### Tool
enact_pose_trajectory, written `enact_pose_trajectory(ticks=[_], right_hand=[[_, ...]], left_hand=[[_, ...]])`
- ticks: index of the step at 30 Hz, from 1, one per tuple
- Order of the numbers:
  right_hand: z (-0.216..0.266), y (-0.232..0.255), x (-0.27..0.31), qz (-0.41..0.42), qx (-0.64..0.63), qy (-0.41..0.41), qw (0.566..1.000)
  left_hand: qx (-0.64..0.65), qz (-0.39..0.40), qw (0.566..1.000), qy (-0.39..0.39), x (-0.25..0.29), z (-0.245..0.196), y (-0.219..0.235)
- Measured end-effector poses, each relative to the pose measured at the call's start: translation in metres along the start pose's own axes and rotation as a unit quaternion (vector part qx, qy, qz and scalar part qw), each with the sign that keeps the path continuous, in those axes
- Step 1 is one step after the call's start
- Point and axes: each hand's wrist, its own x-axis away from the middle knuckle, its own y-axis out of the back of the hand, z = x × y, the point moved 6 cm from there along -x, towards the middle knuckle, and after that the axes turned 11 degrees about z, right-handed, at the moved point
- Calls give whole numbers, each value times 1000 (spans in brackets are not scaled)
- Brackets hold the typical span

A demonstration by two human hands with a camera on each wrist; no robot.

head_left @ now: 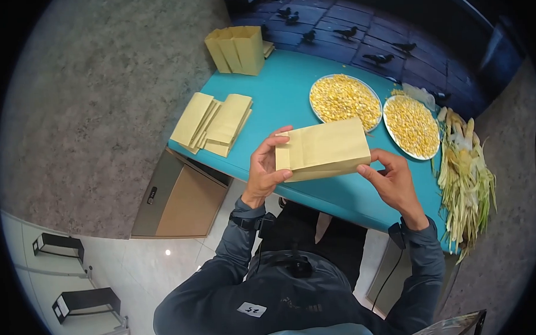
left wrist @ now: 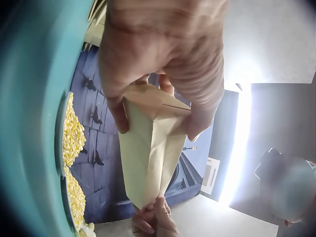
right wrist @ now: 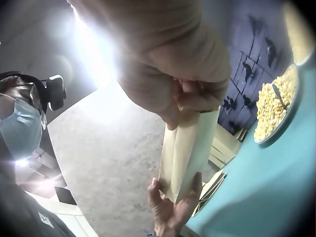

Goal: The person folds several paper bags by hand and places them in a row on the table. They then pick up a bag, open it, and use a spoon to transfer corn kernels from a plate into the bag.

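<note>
A tan paper bag (head_left: 329,144), partly opened out into a box shape, is held lengthwise between both hands above the table's front edge. My left hand (head_left: 265,170) grips its left end, fingers on the far side and thumb on the near side. At the opposite end, my right hand (head_left: 395,178) pinches the near corner between thumb and fingers. In the left wrist view, the end of the bag (left wrist: 140,148) by the left hand shows folded creases. The right wrist view shows the right fingers curled at the bag's edge (right wrist: 185,153).
On the teal table (head_left: 288,72), flat folded bags (head_left: 228,118) lie at left, with standing bags (head_left: 243,50) behind. Corn kernels (head_left: 343,100) fill one plate, and more kernels (head_left: 411,127) a second. Corn husks (head_left: 466,184) hang over the right edge near a clear plastic bag (head_left: 420,94).
</note>
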Motion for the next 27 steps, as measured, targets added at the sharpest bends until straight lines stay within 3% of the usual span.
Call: enact_pose_trajectory(ticks=[3,7,9,13,16,18,24,27], right_hand=[[-3,-15,-18,28,-95,18,995],[19,-22,-67,47,-36,61,996],[65,-23,-104,47,260,127,956],[83,-31,-201,45,306,235,921],[80,-37,-278,74,358,211,906],[64,-43,-330,61,448,202,869],[45,-66,-423,32,551,102,828],[39,-74,-449,15,547,116,829]], left_hand=[[10,-10,1000,-25,5,-3,11],[32,-54,998,-2,9,-11,28],[-10,-117,993,-10,14,-11,47],[-132,-155,979,0,26,-4,76],[-302,-79,949,51,29,-2,68],[-319,-71,943,61,30,-4,64],[-319,-55,943,75,29,0,67],[-293,-68,951,70,31,3,72]])
